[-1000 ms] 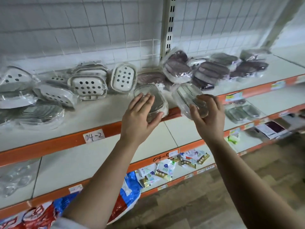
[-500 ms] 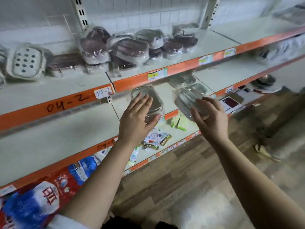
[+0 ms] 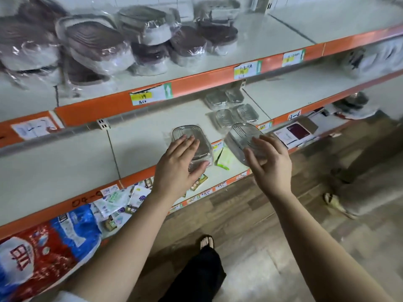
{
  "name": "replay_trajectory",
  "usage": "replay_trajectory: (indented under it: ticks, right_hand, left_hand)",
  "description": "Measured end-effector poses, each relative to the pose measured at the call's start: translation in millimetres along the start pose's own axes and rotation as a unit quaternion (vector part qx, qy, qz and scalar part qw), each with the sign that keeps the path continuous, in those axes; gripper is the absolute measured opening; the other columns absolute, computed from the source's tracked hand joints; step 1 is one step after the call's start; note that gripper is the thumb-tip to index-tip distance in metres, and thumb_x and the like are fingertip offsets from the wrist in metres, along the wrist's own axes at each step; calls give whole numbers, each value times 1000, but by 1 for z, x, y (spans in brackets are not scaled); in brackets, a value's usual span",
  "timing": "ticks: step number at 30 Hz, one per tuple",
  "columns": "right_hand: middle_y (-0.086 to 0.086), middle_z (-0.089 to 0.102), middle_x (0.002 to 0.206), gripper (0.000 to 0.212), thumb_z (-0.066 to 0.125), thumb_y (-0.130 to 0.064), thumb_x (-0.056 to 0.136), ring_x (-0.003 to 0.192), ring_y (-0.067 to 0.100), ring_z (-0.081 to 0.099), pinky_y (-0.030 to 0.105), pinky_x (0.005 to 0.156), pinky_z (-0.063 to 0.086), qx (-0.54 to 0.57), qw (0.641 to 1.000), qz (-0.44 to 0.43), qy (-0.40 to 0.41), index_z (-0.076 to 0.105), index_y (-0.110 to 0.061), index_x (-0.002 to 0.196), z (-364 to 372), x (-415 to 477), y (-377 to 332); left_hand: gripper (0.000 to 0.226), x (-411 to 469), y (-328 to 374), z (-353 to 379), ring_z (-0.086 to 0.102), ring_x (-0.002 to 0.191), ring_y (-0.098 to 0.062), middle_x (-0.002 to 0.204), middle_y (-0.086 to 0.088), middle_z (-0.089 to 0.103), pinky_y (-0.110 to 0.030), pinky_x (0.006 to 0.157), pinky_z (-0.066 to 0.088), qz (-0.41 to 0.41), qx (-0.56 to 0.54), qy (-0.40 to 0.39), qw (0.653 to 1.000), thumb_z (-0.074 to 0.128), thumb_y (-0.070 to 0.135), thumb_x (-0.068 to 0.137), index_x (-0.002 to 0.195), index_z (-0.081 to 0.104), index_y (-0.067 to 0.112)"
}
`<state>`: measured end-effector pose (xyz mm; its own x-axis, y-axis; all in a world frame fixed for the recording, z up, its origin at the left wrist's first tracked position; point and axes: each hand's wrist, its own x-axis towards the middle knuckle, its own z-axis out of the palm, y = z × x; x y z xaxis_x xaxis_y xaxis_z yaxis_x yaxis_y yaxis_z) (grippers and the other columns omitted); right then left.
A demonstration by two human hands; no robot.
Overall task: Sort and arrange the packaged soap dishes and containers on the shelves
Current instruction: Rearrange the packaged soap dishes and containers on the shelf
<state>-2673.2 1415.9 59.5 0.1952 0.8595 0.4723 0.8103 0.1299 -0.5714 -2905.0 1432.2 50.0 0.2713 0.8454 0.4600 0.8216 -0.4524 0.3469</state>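
My left hand [image 3: 177, 165] holds a clear ribbed soap dish in plastic wrap [image 3: 189, 132], fingers over its top and thumb under its near edge. My right hand [image 3: 269, 161] grips a second wrapped clear soap dish [image 3: 243, 132], tilted up on its side. Both dishes hang in front of the middle shelf [image 3: 152, 136]. Further back on that shelf lie several more wrapped clear dishes [image 3: 234, 110]. On the top shelf [image 3: 261, 38] sits a heap of wrapped brown-and-white soap dishes [image 3: 113, 46].
Orange shelf edges carry price labels [image 3: 150, 95]. The bottom shelf holds small packets [image 3: 122, 199] and a red-and-blue bag [image 3: 43, 251]. A box with a dark red item [image 3: 297, 130] lies to the right. My sandalled foot [image 3: 206, 241] stands on the wooden floor; another person's foot [image 3: 332, 201] is at the right.
My view has swung right and down along the shelves. Both hands, each still holding its clear dish, have come down from the top shelf to the middle shelf.
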Motion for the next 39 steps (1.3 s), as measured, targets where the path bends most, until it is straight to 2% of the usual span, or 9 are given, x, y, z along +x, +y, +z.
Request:
replay_trajectory:
  ticks: [6,10,15,19,21,26,31,36,39]
  right_hand:
    - [15,65,121,35,69,-29,85,118,31,58,33,100,42,-9,1000,18,-20,71,-7,112,23,72,64]
    - [14,64,122,32,72,-26,86,119,30,57,28,101,39,-9,999,41,-23,71,-7,113,47,109,102]
    - [15,63,124,36,68,-28,88,124,32,54,46,102,44,23,997,64,-36,70,-5,115,90,137,141]
    - [16,62,125,33,71,-24,88,122,33,55,47,102,44,45,996,68,-49,70,-4,114,126,156,177]
    - [14,61,127,34,71,-25,88,122,31,54,41,104,43,46,995,71,-59,70,-5,115,139,166,192]
    - [14,63,127,40,66,-33,88,123,34,55,42,102,45,49,996,14,-74,69,-5,117,160,194,227]
    - [14,64,125,39,66,-33,88,124,34,52,41,106,41,76,993,-42,-80,67,-12,122,172,221,260]
    - [11,64,127,38,66,-35,89,129,33,48,31,108,34,79,993,-51,-78,68,-15,121,192,249,289]
    - [7,62,130,38,64,-39,91,132,29,45,31,110,33,83,994,-32,-64,68,-19,122,210,268,294]
  left_hand:
    - [59,75,2,80,55,125,-31,130,-14,62,-34,110,35,-16,-13,-6,1000,51,48,91,123,64,1]
    - [58,113,1,124,54,126,-30,130,-13,62,-35,110,36,-28,-22,-8,999,51,47,90,123,65,1]
    - [57,137,3,170,54,126,-30,131,-13,62,-36,109,38,-51,-14,-12,999,52,46,90,122,64,0]
    - [57,154,3,207,53,128,-29,132,-12,61,-40,107,42,-51,-4,-4,999,53,45,90,123,64,0]
    - [55,159,2,221,53,128,-28,132,-12,61,-43,106,44,-57,-4,11,998,55,44,90,123,64,0]
    - [54,167,-1,257,52,128,-28,131,-12,61,-40,108,41,-81,2,42,996,59,41,90,124,63,0]
    - [51,170,-1,288,53,128,-27,131,-12,61,-46,105,44,-117,14,82,990,66,36,87,123,64,0]
    - [49,175,4,312,54,127,-26,128,-11,63,-44,106,44,-180,-28,127,975,73,26,81,121,65,-1]
    - [50,179,6,322,53,127,-24,128,-10,63,-41,107,43,-209,-36,151,966,71,29,82,121,65,-1]
